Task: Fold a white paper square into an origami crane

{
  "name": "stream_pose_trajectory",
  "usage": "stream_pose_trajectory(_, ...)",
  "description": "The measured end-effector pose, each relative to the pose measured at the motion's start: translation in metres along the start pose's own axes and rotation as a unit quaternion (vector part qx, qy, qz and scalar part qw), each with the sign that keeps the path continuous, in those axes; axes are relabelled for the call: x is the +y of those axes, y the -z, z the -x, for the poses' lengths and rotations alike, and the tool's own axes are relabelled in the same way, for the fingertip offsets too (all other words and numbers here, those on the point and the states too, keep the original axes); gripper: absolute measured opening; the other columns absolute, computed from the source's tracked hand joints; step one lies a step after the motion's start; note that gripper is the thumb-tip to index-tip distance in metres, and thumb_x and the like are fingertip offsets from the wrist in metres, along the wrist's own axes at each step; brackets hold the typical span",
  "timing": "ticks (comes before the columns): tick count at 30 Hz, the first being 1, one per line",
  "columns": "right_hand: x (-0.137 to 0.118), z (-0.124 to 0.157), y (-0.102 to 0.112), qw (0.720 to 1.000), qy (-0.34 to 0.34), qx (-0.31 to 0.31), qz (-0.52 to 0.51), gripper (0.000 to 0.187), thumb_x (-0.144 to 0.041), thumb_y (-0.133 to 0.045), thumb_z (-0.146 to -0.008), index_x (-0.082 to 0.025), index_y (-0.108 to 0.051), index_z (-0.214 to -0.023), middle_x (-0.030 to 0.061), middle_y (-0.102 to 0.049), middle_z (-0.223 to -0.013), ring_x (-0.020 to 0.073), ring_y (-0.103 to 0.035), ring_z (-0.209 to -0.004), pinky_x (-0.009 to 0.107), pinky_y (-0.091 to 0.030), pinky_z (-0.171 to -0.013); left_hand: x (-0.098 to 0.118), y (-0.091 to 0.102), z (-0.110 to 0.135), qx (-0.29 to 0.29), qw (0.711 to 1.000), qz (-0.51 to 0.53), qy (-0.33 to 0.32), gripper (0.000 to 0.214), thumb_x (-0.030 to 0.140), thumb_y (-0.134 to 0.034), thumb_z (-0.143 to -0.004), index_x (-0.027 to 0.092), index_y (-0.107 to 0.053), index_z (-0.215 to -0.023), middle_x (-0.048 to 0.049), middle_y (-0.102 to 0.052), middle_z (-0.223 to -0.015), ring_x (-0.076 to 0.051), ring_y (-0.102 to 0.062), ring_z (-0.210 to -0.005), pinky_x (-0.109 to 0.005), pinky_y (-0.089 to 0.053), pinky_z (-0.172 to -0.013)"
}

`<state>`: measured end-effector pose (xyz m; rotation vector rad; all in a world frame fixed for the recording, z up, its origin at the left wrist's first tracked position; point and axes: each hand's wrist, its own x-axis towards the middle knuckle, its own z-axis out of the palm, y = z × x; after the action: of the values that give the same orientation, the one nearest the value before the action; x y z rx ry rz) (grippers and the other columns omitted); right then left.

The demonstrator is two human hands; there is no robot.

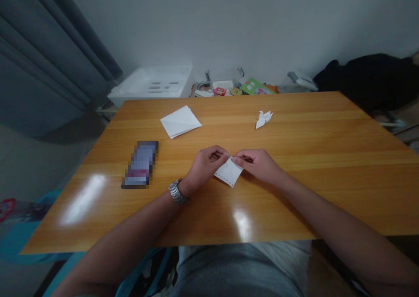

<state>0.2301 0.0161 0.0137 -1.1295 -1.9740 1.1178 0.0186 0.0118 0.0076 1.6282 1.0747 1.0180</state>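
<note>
Both hands meet over a small folded square of white paper (228, 173) near the middle of the table. My left hand (208, 164), with a metal watch on its wrist, pinches the paper's upper left edge. From the other side my right hand (257, 162) pinches its upper right edge, the fingertips of both hands close together at the top corner. Punched holes run along the paper's lower left edge, and its lowest corner points toward me. Part of the paper is hidden under the fingers. A white origami crane (263, 119) stands farther back, right of my hands.
A stack of white paper sheets (181, 121) lies at the back left. Left of my hands is a phone (140, 164) with a blurred screen. Beyond the wooden table (310, 135) are a white plastic basin (157, 81) and several small items, including a green booklet (255, 87).
</note>
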Motion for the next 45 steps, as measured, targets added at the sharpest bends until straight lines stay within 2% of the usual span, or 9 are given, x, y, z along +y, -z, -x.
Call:
stream_pose_trajectory(4,-0.0002,0.0001,0.0018,1.0,0.0,-0.001,0.016,0.033,-0.046,-0.057,-0.095,-0.019,-0.076,-0.092,0.0041,-0.078,-0.089,0.0202,-0.069,-0.079,0.03,-0.05,-0.073,0.003,0.0026,-0.0004,0.018,1.0,-0.005,0.011,0.028,0.042,-0.067,-0.09,0.014,-0.069,-0.084,-0.0043,-0.07,-0.078,-0.012,-0.062,-0.066,-0.021,-0.046,-0.057)
stream_pose_trajectory(9,-0.0004,0.0002,0.0048,0.998,0.004,-0.01,0.057,0.036,-0.046,-0.053,-0.097,-0.02,-0.077,-0.091,0.003,-0.077,-0.086,0.0195,-0.068,-0.077,0.029,-0.048,-0.07,0.0051,0.0043,-0.0005,0.014,1.0,-0.006,0.02,0.031,0.044,-0.067,-0.089,0.014,-0.069,-0.084,-0.004,-0.069,-0.076,-0.013,-0.061,-0.066,-0.021,-0.045,-0.056)
stream_pose_trajectory(15,0.0037,-0.0002,0.0069,0.999,-0.01,-0.033,0.0,0.035,-0.048,-0.056,-0.095,-0.02,-0.077,-0.093,0.0039,-0.078,-0.091,0.0206,-0.069,-0.079,0.031,-0.05,-0.072,0.0042,0.0063,-0.0009,0.012,1.0,-0.012,0.017,0.032,0.045,-0.067,-0.09,0.014,-0.07,-0.085,-0.0043,-0.07,-0.077,-0.013,-0.061,-0.067,-0.02,-0.044,-0.056)
stream_pose_trajectory(21,0.004,-0.0001,0.0066,0.999,-0.02,-0.031,-0.01,0.038,-0.05,-0.056,-0.095,-0.019,-0.076,-0.09,0.004,-0.076,-0.082,0.0188,-0.066,-0.07,0.03,-0.05,-0.065,0.0043,0.0069,-0.0014,0.01,1.0,-0.002,0.021,0.032,0.046,-0.067,-0.089,0.014,-0.069,-0.086,-0.0049,-0.071,-0.078,-0.013,-0.062,-0.067,-0.021,-0.045,-0.056)
stream_pose_trajectory(26,0.0052,-0.0009,0.0063,0.999,-0.02,-0.024,-0.041,0.038,-0.052,-0.057,-0.094,-0.018,-0.076,-0.092,0.0049,-0.076,-0.085,0.0191,-0.068,-0.073,0.03,-0.051,-0.069,0.0,0.0083,-0.0032,0.036,0.999,-0.009,0.022,0.032,0.046,-0.069,-0.089,0.014,-0.069,-0.085,-0.0036,-0.069,-0.075,-0.012,-0.059,-0.063,-0.02,-0.042,-0.054)
stream_pose_trajectory(35,0.0029,0.0,0.0084,0.999,-0.013,-0.027,-0.034,0.039,-0.051,-0.057,-0.095,-0.017,-0.076,-0.089,0.0051,-0.075,-0.078,0.0183,-0.067,-0.07,0.029,-0.05,-0.067,0.0007,0.0075,-0.0033,0.046,0.998,0.012,0.041,0.032,0.045,-0.073,-0.085,0.014,-0.069,-0.082,-0.0032,-0.068,-0.073,-0.012,-0.059,-0.062,-0.02,-0.041,-0.052)
stream_pose_trajectory(41,0.005,-0.0006,0.0078,0.999,-0.016,-0.014,-0.037,0.039,-0.051,-0.057,-0.094,-0.017,-0.076,-0.091,0.0049,-0.075,-0.079,0.0185,-0.067,-0.07,0.03,-0.05,-0.067,0.0036,0.006,-0.0031,0.051,0.996,0.031,0.066,0.032,0.045,-0.073,-0.084,0.013,-0.071,-0.084,-0.0046,-0.071,-0.077,-0.013,-0.062,-0.066,-0.021,-0.045,-0.055)
stream_pose_trajectory(45,0.0064,-0.0013,0.0076,0.999,-0.017,-0.006,-0.037,0.039,-0.052,-0.058,-0.094,-0.017,-0.075,-0.089,0.0046,-0.074,-0.077,0.0183,-0.067,-0.069,0.03,-0.051,-0.067,0.0041,0.0045,-0.0035,0.045,0.996,0.04,0.064,0.034,0.047,-0.07,-0.086,0.014,-0.074,-0.092,-0.0071,-0.075,-0.087,-0.016,-0.066,-0.073,-0.023,-0.049,-0.061)
